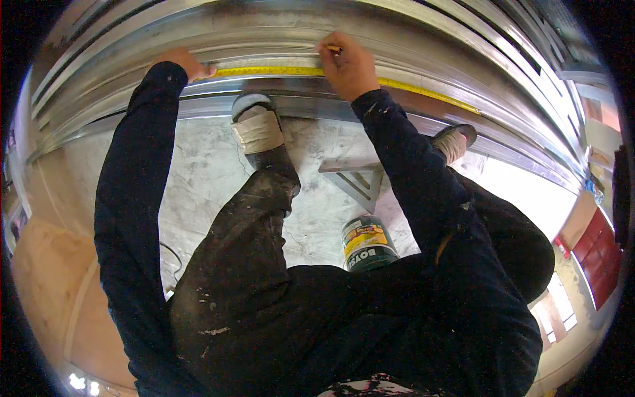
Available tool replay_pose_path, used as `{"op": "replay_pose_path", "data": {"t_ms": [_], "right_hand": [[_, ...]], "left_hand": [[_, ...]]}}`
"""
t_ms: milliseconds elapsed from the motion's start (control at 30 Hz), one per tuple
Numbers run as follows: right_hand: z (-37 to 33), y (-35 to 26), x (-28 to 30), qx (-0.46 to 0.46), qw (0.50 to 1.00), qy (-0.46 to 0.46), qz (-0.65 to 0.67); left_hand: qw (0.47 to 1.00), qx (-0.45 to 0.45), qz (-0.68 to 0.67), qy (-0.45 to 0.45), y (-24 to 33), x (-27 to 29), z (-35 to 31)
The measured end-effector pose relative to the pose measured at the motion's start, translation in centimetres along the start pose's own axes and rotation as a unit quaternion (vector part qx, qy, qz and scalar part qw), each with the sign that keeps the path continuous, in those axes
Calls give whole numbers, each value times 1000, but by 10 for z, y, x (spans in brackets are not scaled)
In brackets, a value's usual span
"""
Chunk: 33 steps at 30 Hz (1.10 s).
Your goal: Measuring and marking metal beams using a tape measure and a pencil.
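Note:
A yellow measuring tape (268,71) is stretched along a long silvery metal channel (410,79), its free end lying to the right. At the tape's left end my left hand (184,63) is closed, the thumb pressed at the blade; its other fingers are partly hidden. My right hand (348,66) is just above the tape near its middle, fingers pinched around a short pencil (333,48). The pencil's tip is hard to make out.
More long metal channels (456,26) lie side by side beyond. A triangular square (357,180) rests on the stained concrete floor between my feet, with a paint pail (369,243) nearer me. Wooden boards (49,278) stand at the left; a red panel (598,255) is at the right.

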State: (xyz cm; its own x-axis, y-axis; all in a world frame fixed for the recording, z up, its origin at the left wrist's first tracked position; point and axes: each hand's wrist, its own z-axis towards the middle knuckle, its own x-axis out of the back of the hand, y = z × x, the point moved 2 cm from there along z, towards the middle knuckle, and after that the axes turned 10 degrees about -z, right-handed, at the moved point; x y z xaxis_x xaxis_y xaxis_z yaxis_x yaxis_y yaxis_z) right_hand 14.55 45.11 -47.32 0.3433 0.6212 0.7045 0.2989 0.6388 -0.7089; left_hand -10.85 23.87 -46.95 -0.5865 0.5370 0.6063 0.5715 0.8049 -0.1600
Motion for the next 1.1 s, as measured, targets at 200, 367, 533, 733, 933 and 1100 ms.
{"op": "replay_pose_path", "data": {"t_ms": [200, 367, 533, 733, 933, 1100], "right_hand": [[-4, 6, 8, -75, 994, -35, 67], [-9, 10, 5, -62, 992, -95, 53], [-10, 12, 4, -62, 992, -94, 51], [-9, 12, 4, -60, 993, -96, 35], [-7, 13, 2, -58, 993, -96, 48], [-7, 12, 3, -38, 994, -96, 18]], "left_hand": [[1000, 0, 16, -13, -2, -1, 2], [1000, 8, 15, 2, -1, 1, 1], [1000, 19, 2, 4, 0, 1, -1], [1000, 12, -17, 15, -3, -1, 1], [1000, 8, -8, 2, -1, -1, 3], [1000, 7, -5, 4, 3, 1, -2]]}}
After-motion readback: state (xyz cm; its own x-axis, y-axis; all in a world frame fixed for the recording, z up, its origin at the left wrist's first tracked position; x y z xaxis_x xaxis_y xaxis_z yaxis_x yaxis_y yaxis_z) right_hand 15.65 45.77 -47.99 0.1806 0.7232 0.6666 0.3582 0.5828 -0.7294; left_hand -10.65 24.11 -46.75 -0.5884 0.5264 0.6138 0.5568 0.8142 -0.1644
